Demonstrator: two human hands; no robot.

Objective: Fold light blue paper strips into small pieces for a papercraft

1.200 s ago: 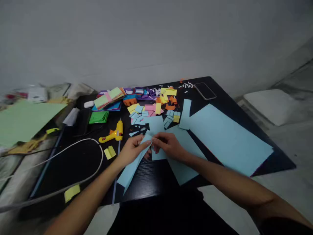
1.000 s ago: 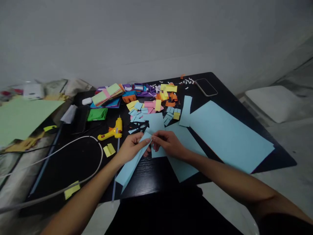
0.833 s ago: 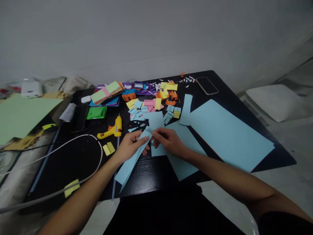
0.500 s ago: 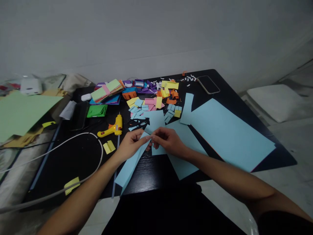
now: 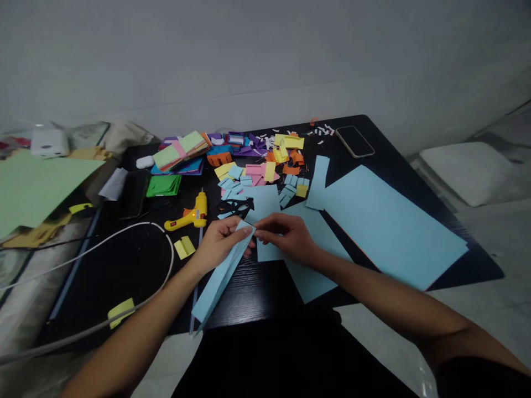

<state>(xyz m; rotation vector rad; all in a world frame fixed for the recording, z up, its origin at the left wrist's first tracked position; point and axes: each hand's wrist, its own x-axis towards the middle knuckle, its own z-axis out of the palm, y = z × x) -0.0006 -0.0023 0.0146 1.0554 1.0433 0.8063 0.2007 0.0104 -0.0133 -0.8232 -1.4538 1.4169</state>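
A long light-blue paper strip (image 5: 219, 284), folded lengthwise, slants from the middle of the table down toward its front edge. Near the upper end, my left hand (image 5: 222, 240) grips it with the thumb on top and the fingers beneath. The fingertips of my right hand (image 5: 288, 237) are pinched together at the strip's top corner. Beneath and beyond my right hand lie a smaller blue sheet (image 5: 265, 202) and a larger blue sheet (image 5: 313, 279). Black-handled scissors (image 5: 234, 207) rest just past my left hand, partly under paper.
A yellow glue gun (image 5: 194, 213) lies left of my hands, near a white cable (image 5: 172, 249). Small folded paper pieces (image 5: 234, 188) in several colours cover the back. At right are a blue paper stack (image 5: 394, 226) and a phone (image 5: 354, 141). Green paper (image 5: 41, 188) lies far left.
The strip has turned slightly in my left hand, showing more of its folded edge, and its lower end has shifted a little. My right fingertips have moved slightly along its top corner.
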